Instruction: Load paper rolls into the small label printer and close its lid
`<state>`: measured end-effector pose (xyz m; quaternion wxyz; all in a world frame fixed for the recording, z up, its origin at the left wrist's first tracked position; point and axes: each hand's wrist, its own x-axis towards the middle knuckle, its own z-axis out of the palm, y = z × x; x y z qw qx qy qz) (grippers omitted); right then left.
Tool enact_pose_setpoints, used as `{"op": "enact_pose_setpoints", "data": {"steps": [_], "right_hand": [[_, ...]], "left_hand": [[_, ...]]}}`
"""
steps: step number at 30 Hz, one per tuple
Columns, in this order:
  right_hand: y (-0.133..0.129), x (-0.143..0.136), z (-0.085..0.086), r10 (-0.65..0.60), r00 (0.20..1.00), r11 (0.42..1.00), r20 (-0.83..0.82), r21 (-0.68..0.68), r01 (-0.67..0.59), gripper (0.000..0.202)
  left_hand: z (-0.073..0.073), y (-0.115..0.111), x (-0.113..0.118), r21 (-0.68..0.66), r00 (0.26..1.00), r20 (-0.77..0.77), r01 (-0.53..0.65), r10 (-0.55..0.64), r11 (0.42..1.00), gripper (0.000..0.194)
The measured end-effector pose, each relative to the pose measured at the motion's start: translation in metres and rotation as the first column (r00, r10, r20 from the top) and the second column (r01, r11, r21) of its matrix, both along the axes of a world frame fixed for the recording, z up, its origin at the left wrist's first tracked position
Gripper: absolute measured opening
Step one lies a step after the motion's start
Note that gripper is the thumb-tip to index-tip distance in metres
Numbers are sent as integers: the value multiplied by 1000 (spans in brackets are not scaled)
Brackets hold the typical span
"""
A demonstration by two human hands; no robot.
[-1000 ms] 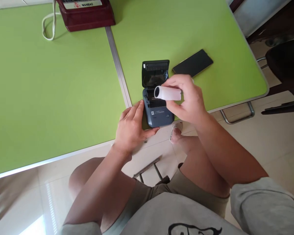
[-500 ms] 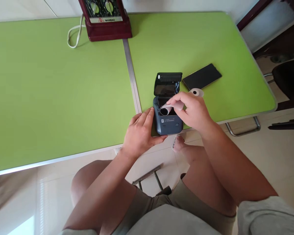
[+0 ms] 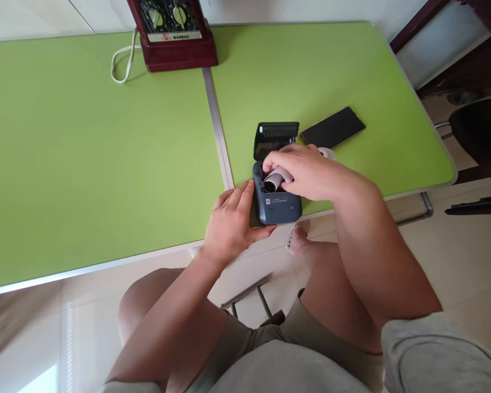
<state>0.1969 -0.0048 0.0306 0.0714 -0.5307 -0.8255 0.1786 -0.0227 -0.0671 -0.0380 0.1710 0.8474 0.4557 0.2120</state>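
A dark blue device with its black lid raised sits at the table's front edge. My left hand braces its left side, fingers along the side and thumb at the front edge. Over the open compartment, my right hand grips a pale paper roll, which lies slanted with its dark hollow core towards the lower left. Part of the roll is hidden by the fingers. A small white round item shows behind my right wrist.
A black phone lies behind my right hand on the green table. At the back stands a dark red appliance with knobs and a white cord. A black chair is at the right.
My right hand has moved left and turned over the compartment, its fingers now reaching across the roll. My left hand keeps its place on the device. The view has shifted slightly.
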Motion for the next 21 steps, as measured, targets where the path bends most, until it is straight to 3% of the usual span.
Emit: {"op": "enact_pose_setpoints", "data": {"steps": [5,10,14,18,21], "right_hand": [[-2,4,6,-8,998,1000,-56,24,10,23],[-15,9,17,-57,970,980,-238,170,99,24],[-19,7,8,-23,970,968,-243,236,82,35],[-16,5,-5,-1,947,967,-322,243,84,29],[-19,4,-8,-83,856,973,-510,144,181,22]], "left_hand": [[2,0,0,-16,1000,5,8,-8,1000,98],[-1,0,1,1,1000,18,7,-7,1000,98],[-2,0,2,4,1000,19,12,-12,1000,99],[-2,-1,2,1,1000,28,9,-9,1000,96],[2,1,-2,-40,997,75,10,-6,999,99]]}}
